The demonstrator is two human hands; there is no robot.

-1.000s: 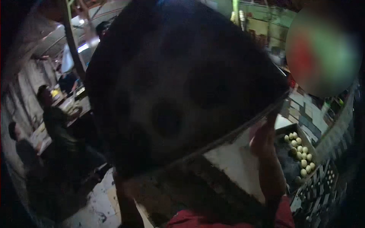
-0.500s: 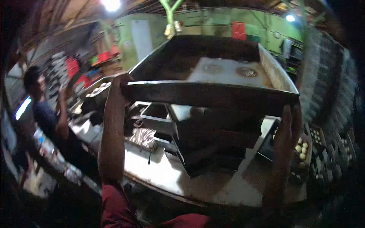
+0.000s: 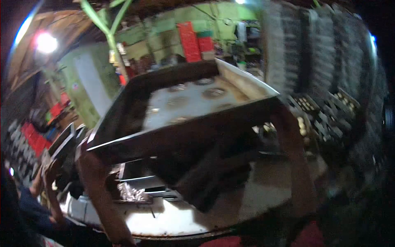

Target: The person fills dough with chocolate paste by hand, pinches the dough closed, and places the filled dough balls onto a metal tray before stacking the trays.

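A deep rectangular baking tray [image 3: 185, 132] is raised in front of me, tilted, its left side lower. Pale paper with several round brownish marks [image 3: 164, 103] lines its bottom. My left hand [image 3: 91, 158] is closed around the near left corner. My right hand [image 3: 286, 119], dark and blurred, grips the near right corner. Below the tray, more dark trays [image 3: 210, 177] stand on a white table [image 3: 173, 218], partly hidden in shadow. Left of them lies a crumpled whitish bundle [image 3: 131, 192].
At the left a co-worker's arm [image 3: 51, 193] reaches up by another tray [image 3: 61, 142]. Trays with round pale dough balls [image 3: 304, 103] stand at the right, before tall grey stacks [image 3: 321, 45]. A green post [image 3: 113, 49] and red crates [image 3: 189, 41] are behind.
My view has turned right and tilted. The held tray now leans down to the left, showing more round marks inside. At the left, the co-worker now has a raised tray.
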